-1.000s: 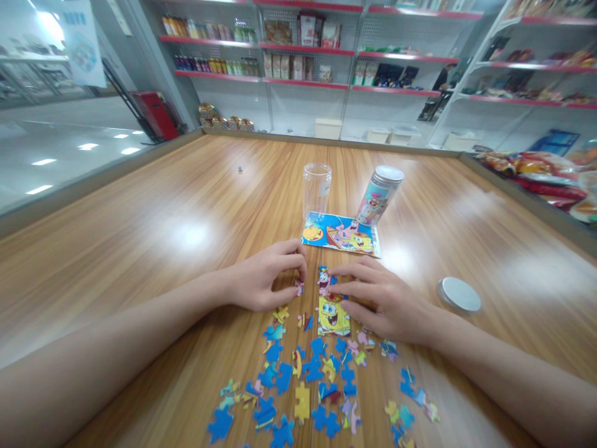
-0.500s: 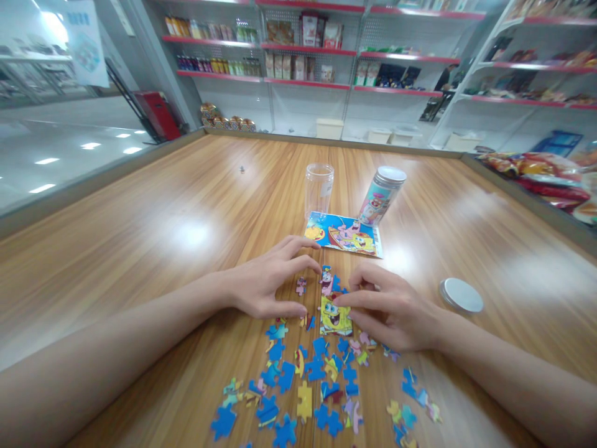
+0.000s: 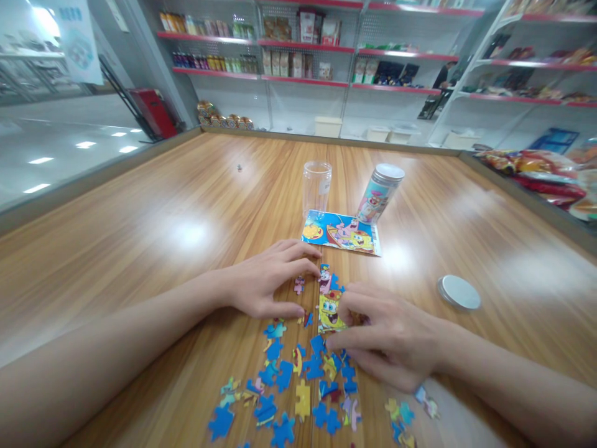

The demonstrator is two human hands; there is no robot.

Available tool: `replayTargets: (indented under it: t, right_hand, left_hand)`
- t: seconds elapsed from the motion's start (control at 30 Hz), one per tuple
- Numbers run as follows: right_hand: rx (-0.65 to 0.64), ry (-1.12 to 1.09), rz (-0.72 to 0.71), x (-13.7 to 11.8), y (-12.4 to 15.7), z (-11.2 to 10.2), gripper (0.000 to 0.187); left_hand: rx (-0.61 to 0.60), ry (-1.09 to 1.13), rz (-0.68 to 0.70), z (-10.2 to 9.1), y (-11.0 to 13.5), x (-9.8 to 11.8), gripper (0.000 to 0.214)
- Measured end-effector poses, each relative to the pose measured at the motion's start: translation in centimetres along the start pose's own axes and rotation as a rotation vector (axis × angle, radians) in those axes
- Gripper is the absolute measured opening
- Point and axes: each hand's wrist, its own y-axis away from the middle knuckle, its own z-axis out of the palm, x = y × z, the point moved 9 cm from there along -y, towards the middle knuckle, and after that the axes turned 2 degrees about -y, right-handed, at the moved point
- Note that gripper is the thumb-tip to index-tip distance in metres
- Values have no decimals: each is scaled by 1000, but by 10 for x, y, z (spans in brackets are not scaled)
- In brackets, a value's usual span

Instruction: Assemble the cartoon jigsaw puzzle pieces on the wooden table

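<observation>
A partly joined jigsaw puzzle with a yellow cartoon face lies on the wooden table between my hands. My left hand rests at its left with fingers spread, a fingertip at the pink upper section. Just below that hand's fingers is a small pink puzzle piece. My right hand is over the puzzle's lower right, its index finger reaching to a blue puzzle piece; the other fingers curl, and whether anything is between them is hidden. Several loose pieces, such as a yellow puzzle piece, lie scattered nearer me.
Beyond the puzzle lies a picture card. A clear jar and a printed canister stand at its far edge. On the right is a silver lid. Stocked shelves line the far side.
My right hand has moved down and toward me, from the yellow face's right edge to the loose blue pieces. My left hand has stayed nearly in place.
</observation>
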Motion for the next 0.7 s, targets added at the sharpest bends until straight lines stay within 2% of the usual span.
replayTargets:
  t: [0.2,0.7]
  right_hand:
    - [169,-53,-13,8,4,-17,22]
    - [142,26,-21,8,1,-13,17]
  left_hand:
    - [-15,2,-8,1,1,-1,54]
    - [3,1,-4,1,2,-4,45]
